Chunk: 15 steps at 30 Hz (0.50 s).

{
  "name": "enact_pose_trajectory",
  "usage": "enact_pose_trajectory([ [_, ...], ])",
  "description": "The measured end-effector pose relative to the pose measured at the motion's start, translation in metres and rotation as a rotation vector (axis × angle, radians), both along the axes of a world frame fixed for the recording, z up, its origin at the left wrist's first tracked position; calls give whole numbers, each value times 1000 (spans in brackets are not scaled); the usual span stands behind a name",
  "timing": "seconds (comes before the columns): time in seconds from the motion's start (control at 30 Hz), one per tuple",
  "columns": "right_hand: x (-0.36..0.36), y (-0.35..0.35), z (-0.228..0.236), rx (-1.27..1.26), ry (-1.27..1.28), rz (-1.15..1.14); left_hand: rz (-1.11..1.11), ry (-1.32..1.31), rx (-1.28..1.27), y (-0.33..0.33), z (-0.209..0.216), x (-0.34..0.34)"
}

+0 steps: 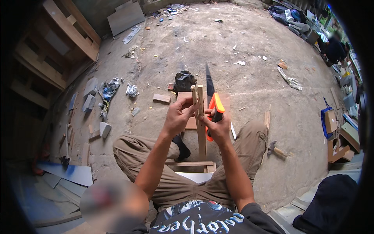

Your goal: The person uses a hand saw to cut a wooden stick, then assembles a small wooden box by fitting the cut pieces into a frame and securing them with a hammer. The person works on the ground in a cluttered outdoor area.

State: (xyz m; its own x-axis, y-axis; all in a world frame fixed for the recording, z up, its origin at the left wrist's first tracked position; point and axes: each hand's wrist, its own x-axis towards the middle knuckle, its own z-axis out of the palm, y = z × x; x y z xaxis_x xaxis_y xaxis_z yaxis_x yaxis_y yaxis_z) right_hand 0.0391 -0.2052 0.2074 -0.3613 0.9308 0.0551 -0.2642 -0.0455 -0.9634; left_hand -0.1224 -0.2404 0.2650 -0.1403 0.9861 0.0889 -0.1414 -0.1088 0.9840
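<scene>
Timber strips point lengthwise away from the lap, between left hand, which pinches them, and right hand, which grips orange-handled handsaw.

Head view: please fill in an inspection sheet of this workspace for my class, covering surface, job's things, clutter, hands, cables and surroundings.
Surface: bare, dusty floor, littered with small scraps.
Job's things: wooden strips held side by side; saw with orange-and-black handle, blade pointing away from the person.
Clutter: black crumpled bag beyond the strips; grey blocks at left; hammer on the floor beside the right knee.
Hands: left hand pinches the strips; right hand grips the saw, its thumb against the strips.
Cables: nothing seen.
Surroundings: wooden framework at upper left; another person at far right.
</scene>
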Motion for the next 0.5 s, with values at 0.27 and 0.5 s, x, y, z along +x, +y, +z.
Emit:
enact_pose_trajectory([
  [0.27,8,-2,14,392,-118,-133,272,219,209,-11,-10,14],
  [0.5,30,-1,21,439,-258,-74,631,85,-17,29,8,-72],
])
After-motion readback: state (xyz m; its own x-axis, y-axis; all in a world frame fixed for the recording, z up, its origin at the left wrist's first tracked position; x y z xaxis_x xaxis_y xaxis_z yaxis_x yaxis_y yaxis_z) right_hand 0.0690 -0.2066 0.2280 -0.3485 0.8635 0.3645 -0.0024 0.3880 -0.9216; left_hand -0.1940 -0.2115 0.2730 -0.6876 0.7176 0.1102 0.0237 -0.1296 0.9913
